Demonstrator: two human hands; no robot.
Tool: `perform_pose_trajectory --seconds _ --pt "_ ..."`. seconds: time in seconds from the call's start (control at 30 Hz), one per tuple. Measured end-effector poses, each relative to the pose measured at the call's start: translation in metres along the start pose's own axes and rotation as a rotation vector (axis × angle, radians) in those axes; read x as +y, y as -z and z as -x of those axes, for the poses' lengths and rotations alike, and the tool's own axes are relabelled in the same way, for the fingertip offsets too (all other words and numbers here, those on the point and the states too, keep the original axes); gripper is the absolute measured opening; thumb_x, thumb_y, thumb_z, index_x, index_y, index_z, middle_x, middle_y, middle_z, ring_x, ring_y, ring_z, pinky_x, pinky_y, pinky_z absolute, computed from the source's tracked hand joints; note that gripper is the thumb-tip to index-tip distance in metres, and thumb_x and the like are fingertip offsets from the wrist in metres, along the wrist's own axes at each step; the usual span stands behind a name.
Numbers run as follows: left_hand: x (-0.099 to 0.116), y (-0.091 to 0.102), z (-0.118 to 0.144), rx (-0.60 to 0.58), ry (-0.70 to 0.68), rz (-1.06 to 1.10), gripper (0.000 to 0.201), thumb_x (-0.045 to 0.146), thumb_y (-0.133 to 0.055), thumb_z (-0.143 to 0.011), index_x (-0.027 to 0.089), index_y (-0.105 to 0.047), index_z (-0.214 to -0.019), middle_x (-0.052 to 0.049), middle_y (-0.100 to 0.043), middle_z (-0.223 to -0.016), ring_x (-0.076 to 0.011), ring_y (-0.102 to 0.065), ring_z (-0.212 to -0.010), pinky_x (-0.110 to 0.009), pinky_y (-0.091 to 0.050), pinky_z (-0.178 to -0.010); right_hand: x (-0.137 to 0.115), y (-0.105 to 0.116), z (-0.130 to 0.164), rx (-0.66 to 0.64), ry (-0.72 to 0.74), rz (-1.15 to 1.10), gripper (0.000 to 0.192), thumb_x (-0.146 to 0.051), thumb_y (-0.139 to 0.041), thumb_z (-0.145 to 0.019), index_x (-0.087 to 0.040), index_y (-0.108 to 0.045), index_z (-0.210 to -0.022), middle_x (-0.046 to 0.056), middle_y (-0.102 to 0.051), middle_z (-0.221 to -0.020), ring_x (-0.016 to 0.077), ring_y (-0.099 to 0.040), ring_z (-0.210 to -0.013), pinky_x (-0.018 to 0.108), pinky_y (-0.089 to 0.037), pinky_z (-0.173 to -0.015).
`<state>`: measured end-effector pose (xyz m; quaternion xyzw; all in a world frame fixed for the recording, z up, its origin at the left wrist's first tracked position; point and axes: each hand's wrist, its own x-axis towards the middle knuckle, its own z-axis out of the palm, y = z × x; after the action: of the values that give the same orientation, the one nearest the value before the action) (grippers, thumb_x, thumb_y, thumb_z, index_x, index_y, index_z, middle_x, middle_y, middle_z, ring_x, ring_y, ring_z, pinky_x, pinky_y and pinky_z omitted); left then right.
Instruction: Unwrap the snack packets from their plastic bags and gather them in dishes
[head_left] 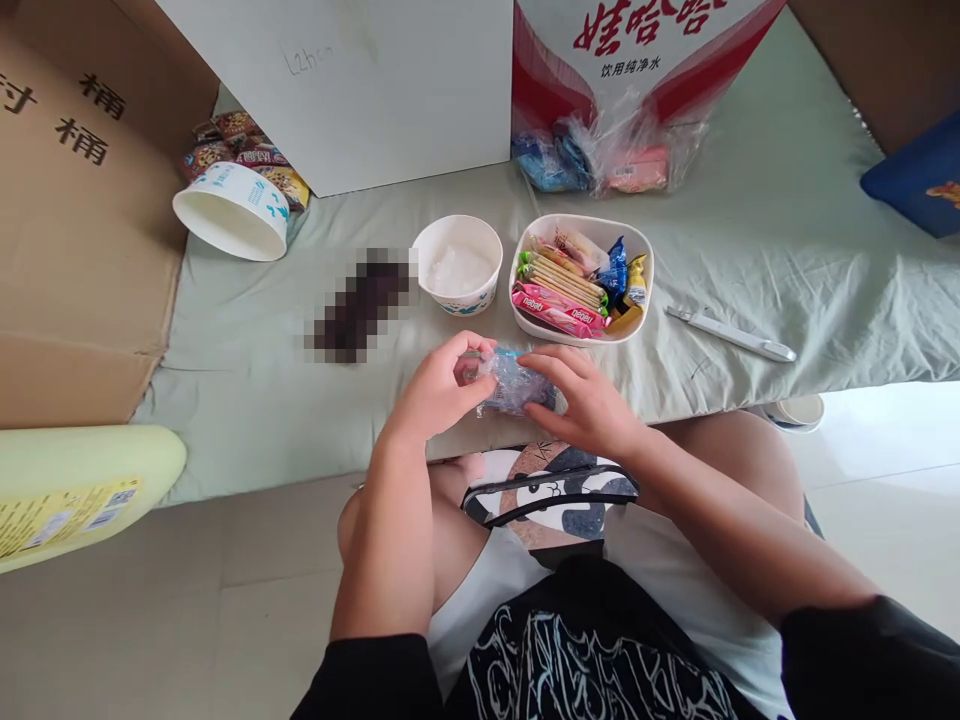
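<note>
A small bluish packet in clear, crinkled plastic is held low over the near edge of the green cloth. From its left end my left hand grips it between thumb and fingers. My right hand curves around the opposite end, thumb on the near side and fingers on top. What is inside the wrapping cannot be made out. Just beyond the hands stand a white paper bowl with something whitish and clear in it, and a white plastic tub of wrapped wafers and sweets.
A white utility knife lies right of the tub. At left, a paper bowl rests tipped beside snack packets. More plastic-wrapped packets lie at the back against a red-and-white carton. A blurred dark patch covers something left of centre.
</note>
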<state>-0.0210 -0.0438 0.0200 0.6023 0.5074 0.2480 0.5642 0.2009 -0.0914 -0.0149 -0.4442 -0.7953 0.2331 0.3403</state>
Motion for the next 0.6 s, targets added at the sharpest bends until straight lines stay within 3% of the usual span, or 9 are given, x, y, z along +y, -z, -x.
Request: perform_pose_trajectory --seconds 0.1,0.23,0.3,0.43,0.5,0.6 --pt "0.001 0.005 0.002 0.007 -0.023 -0.069 0.031 0.030 -0.073 -0.071 0.022 -0.059 -0.099 -0.008 -0.065 -0.141 -0.0241 -0.066 -0.118 -0.032 -0.054 -0.090 0.008 -0.001 0.006 0.058 -0.029 -0.020 0.041 -0.023 -0.064 -0.093 -0.027 -0.060 -0.134 0.011 -0.068 -0.119 0.0295 -0.067 -0.110 0.049 -0.059 -0.095" --pt "-0.004 0.010 -0.001 0.037 -0.008 -0.123 0.025 0.027 -0.068 -0.075 0.021 -0.061 -0.099 -0.004 -0.069 -0.113 -0.0168 -0.066 -0.091 -0.029 -0.053 -0.082 0.011 0.005 0.011 0.111 -0.044 -0.043 0.023 -0.015 -0.061 -0.091 -0.026 -0.066 -0.111 0.008 -0.065 -0.104 0.0257 -0.068 -0.101 0.043 -0.059 -0.087" --pt "-0.007 0.012 -0.003 0.052 -0.015 -0.128 0.028 0.026 -0.067 -0.076 0.022 -0.063 -0.102 -0.002 -0.067 -0.106 -0.0145 -0.064 -0.085 -0.027 -0.052 -0.079 0.012 0.009 0.011 0.132 -0.027 -0.060 0.018 -0.010 -0.059 -0.086 -0.025 -0.062 -0.095 0.006 -0.064 -0.099 0.0248 -0.068 -0.100 0.040 -0.058 -0.084" --pt "-0.006 0.021 0.001 -0.010 -0.007 -0.121 0.041 0.028 -0.072 -0.074 0.024 -0.068 -0.115 -0.004 -0.067 -0.117 -0.0150 -0.066 -0.089 -0.027 -0.055 -0.080 0.015 0.023 0.012 0.152 -0.014 -0.140 0.022 -0.004 -0.055 -0.077 -0.025 -0.049 -0.079 0.004 -0.068 -0.099 0.0241 -0.069 -0.105 0.039 -0.056 -0.086" --pt "-0.002 0.026 0.005 -0.016 0.049 -0.141 0.033 0.031 -0.072 -0.075 0.021 -0.072 -0.107 -0.005 -0.069 -0.113 -0.0140 -0.065 -0.079 -0.027 -0.055 -0.071 0.017 0.033 0.014 0.153 -0.032 -0.164 0.024 -0.003 -0.053 -0.074 -0.025 -0.046 -0.075 0.002 -0.070 -0.093 0.0239 -0.070 -0.104 0.039 -0.056 -0.087" --pt "0.001 0.032 0.010 0.071 0.163 -0.207 0.020 0.036 -0.070 -0.076 0.019 -0.071 -0.087 -0.004 -0.070 -0.089 -0.0148 -0.061 -0.067 -0.027 -0.051 -0.060 0.021 0.047 0.018 0.181 -0.063 -0.148 0.024 -0.003 -0.054 -0.073 -0.025 -0.045 -0.070 0.001 -0.071 -0.087 0.0235 -0.072 -0.100 0.038 -0.056 -0.086"
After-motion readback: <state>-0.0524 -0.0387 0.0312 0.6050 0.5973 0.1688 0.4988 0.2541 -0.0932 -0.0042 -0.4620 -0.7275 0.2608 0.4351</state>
